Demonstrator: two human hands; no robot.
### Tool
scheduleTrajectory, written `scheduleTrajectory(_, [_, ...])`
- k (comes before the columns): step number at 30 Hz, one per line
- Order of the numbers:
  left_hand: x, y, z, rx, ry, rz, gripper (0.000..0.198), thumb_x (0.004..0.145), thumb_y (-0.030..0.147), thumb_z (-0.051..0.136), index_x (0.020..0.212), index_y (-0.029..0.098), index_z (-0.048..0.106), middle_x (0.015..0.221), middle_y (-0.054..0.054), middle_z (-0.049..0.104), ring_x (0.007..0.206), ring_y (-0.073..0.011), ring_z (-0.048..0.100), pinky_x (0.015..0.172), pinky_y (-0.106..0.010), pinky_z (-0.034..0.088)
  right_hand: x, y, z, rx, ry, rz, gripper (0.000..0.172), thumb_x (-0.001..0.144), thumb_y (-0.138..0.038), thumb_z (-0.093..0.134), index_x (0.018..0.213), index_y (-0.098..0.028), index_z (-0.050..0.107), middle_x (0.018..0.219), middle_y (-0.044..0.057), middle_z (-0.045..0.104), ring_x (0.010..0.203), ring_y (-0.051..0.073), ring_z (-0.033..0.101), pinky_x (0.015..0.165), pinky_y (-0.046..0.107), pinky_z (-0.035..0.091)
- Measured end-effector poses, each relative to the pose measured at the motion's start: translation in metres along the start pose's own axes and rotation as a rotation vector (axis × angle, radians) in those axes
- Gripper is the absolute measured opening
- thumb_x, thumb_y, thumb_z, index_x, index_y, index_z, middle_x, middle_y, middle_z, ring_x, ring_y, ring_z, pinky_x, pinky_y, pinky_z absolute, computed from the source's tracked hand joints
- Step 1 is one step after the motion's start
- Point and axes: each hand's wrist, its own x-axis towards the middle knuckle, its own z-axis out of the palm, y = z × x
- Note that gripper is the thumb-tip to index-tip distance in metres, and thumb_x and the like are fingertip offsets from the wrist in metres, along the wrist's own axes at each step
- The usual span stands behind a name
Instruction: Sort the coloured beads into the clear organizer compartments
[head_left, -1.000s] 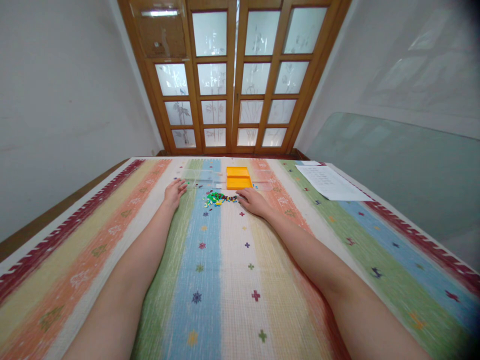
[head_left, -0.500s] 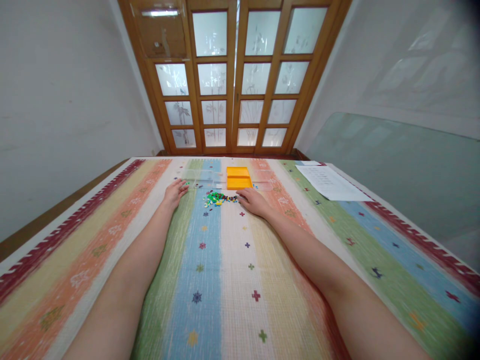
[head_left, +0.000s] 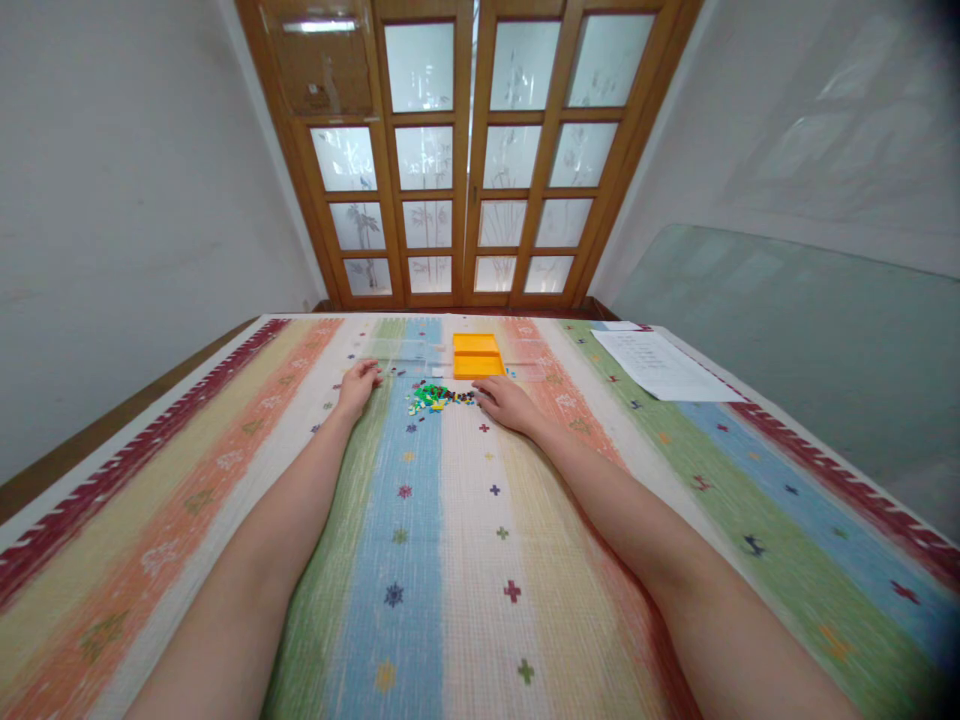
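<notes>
A small heap of tiny coloured pieces (head_left: 435, 397), mostly green, lies on the striped cloth (head_left: 450, 560) far ahead of me. My right hand (head_left: 506, 400) lies flat just right of the heap, fingers stretched out toward it. My left hand (head_left: 358, 386) rests palm down to the left of the heap, fingers apart, close to a clear plastic tray (head_left: 397, 350). Behind the heap stands an orange tray (head_left: 477, 356), with another clear tray (head_left: 529, 360) to its right. Neither hand holds anything.
A printed white sheet (head_left: 664, 365) lies at the far right of the cloth. A glass pane (head_left: 810, 340) leans along the right wall. Wooden doors with frosted glass (head_left: 469, 150) close off the far end.
My left hand has slid a little to the right, nearer the heap and the clear tray. The right hand has stayed put.
</notes>
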Motion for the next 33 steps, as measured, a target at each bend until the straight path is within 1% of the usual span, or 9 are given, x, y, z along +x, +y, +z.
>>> scheduleTrajectory(3, [-0.005,-0.004,0.005,0.295,-0.145,0.197,0.024,0.082,0.023,0.061,0.1,0.018,0.077,0.098,-0.005,0.077,0.085,-0.0205,0.069,0.089,-0.036,0.055,0.0,0.001,0.001,-0.01,-0.005,-0.001,0.032,0.105,-0.03,0.056,0.132,-0.017,0.068,0.128,0.013,0.071,0.119,0.026,0.063,0.105,0.039,0.046])
scheduleTrajectory(5, [-0.008,-0.005,0.006,0.418,-0.258,0.294,0.023,0.083,0.024,0.06,0.097,0.019,0.078,0.096,-0.005,0.077,0.089,-0.0225,0.069,0.091,-0.037,0.054,0.0,0.001,0.001,-0.015,-0.006,0.003,0.032,0.105,-0.03,0.056,0.132,-0.017,0.068,0.128,0.013,0.071,0.119,0.026,0.063,0.105,0.039,0.046])
scheduleTrajectory(9, [-0.012,-0.001,0.006,0.562,-0.446,0.449,0.025,0.082,0.023,0.06,0.099,0.02,0.079,0.1,-0.005,0.077,0.093,-0.0233,0.069,0.091,-0.037,0.054,0.0,0.0,-0.001,-0.008,-0.009,0.005,0.032,0.105,-0.029,0.057,0.132,-0.017,0.068,0.127,0.014,0.071,0.118,0.026,0.063,0.105,0.039,0.046])
scheduleTrajectory(12, [-0.014,0.005,0.005,0.626,-0.52,0.548,0.027,0.083,0.023,0.062,0.103,0.022,0.08,0.105,-0.006,0.076,0.099,-0.0238,0.067,0.095,-0.038,0.052,0.0,-0.001,-0.001,-0.007,-0.017,0.014,0.031,0.105,-0.029,0.057,0.133,-0.018,0.068,0.128,0.014,0.071,0.119,0.027,0.063,0.105,0.04,0.046])
scheduleTrajectory(17, [-0.021,0.015,0.005,0.66,-0.563,0.599,0.024,0.086,0.026,0.064,0.103,0.024,0.081,0.108,-0.007,0.074,0.106,-0.0252,0.066,0.104,-0.041,0.048,0.001,0.0,0.0,-0.013,-0.011,0.01,0.031,0.105,-0.029,0.058,0.132,-0.017,0.067,0.128,0.014,0.071,0.119,0.026,0.063,0.105,0.039,0.046])
scheduleTrajectory(21, [-0.022,0.016,0.006,0.655,-0.555,0.603,0.02,0.085,0.027,0.067,0.098,0.025,0.081,0.108,-0.007,0.074,0.109,-0.0263,0.065,0.108,-0.044,0.045,0.001,0.001,0.001,-0.024,-0.003,-0.002,0.031,0.105,-0.029,0.058,0.132,-0.017,0.067,0.128,0.013,0.071,0.118,0.026,0.063,0.105,0.039,0.046])
scheduleTrajectory(28, [-0.018,0.008,0.007,0.633,-0.538,0.596,0.016,0.084,0.027,0.067,0.093,0.024,0.079,0.104,-0.005,0.074,0.104,-0.0239,0.066,0.104,-0.04,0.048,0.001,0.003,0.002,-0.019,0.0,0.001,0.032,0.105,-0.029,0.057,0.133,-0.017,0.067,0.128,0.013,0.071,0.119,0.026,0.063,0.105,0.039,0.046])
scheduleTrajectory(33, [-0.017,0.008,0.009,0.618,-0.51,0.576,0.018,0.082,0.027,0.063,0.091,0.022,0.078,0.099,-0.005,0.074,0.097,-0.0228,0.066,0.096,-0.037,0.051,0.001,0.003,0.002,-0.012,-0.005,0.004,0.032,0.104,-0.028,0.058,0.133,-0.018,0.067,0.129,0.013,0.071,0.119,0.026,0.063,0.105,0.039,0.046])
